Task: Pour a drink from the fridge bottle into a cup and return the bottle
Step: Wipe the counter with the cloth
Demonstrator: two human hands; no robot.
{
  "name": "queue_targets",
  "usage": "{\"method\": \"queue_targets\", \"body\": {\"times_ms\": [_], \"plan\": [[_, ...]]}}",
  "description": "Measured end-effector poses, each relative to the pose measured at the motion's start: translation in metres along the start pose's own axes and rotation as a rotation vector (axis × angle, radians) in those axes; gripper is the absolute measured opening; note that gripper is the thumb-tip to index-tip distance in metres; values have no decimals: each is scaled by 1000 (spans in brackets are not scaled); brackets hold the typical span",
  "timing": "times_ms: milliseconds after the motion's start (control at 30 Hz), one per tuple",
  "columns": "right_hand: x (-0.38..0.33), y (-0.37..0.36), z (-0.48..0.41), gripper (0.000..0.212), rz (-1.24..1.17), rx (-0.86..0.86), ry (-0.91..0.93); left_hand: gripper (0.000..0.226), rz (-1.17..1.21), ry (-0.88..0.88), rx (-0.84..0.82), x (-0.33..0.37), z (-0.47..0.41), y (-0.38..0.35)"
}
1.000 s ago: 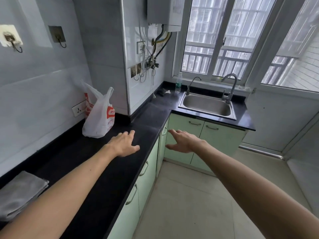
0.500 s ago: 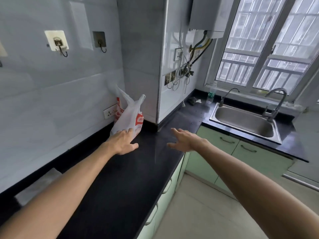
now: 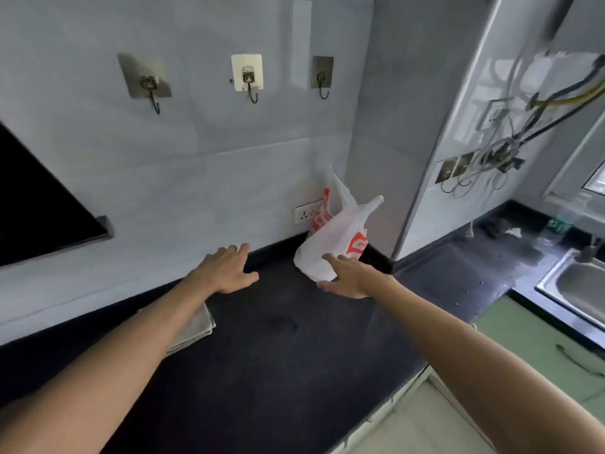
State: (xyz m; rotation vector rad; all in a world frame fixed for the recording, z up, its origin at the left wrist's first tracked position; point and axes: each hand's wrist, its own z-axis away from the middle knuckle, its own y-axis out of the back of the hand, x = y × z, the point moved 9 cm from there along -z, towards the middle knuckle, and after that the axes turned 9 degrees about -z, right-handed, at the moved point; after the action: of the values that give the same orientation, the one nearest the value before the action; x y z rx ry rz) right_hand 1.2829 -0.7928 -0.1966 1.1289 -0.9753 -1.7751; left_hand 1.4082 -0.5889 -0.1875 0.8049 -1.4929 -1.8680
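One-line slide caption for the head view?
Two open hands, left hand and right hand, over a black counter near a plastic bag.

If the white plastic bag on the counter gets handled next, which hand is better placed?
Probably the right hand: its open fingers already overlap the front of the plastic bag, though contact is unclear. The left hand hovers over bare black counter, apart from it. Both hold nothing.

A clear bottle point(image 3: 556, 226) with a green label, blurred, stands on the dark counter point(image 3: 262, 371) beside the sink point(image 3: 582, 290).
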Motion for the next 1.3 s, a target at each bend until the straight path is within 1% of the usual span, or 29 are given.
{"method": "queue_targets", "body": {"times_ms": [200, 367, 467, 567, 633, 733, 900, 1067, 1133, 1233, 1300], "plan": [[-45, -11, -57, 79, 35, -101, 164, 70, 45, 180, -43, -47, 15, -22], [-81, -30, -87, 79, 78, -172, 281, 65, 64, 326, -67, -78, 39, -45], [-100, -47, -104, 81, 96, -215, 348, 72, 76, 394, -83, -90, 57, -63], [-115, -71, -115, 80, 89, -270, 394, 76, 115, 471, -134, -97, 79, -91], [-125, -89, -118, 79, 100, -301, 434, 70, 130, 511, -169, -97, 93, -111], [-137, -111, -121, 78, 108, -334, 476, 59, 134, 542, -194, -89, 108, -135], [-141, -148, -126, 77, 80, -387, 512, 69, 160, 568, -173, -69, 116, -176], [-130, -172, -136, 76, 83, -422, 501, 76, 166, 622, -226, -58, 122, -229], [-125, -180, -140, 74, 68, -407, 501, 78, 164, 625, -248, -55, 125, -251], [-119, -189, -147, 73, 48, -331, 514, 80, 126, 603, -289, -50, 125, -278], [-116, -195, -154, 73, 39, -283, 518, 81, 122, 603, -275, -48, 124, -290]]}}
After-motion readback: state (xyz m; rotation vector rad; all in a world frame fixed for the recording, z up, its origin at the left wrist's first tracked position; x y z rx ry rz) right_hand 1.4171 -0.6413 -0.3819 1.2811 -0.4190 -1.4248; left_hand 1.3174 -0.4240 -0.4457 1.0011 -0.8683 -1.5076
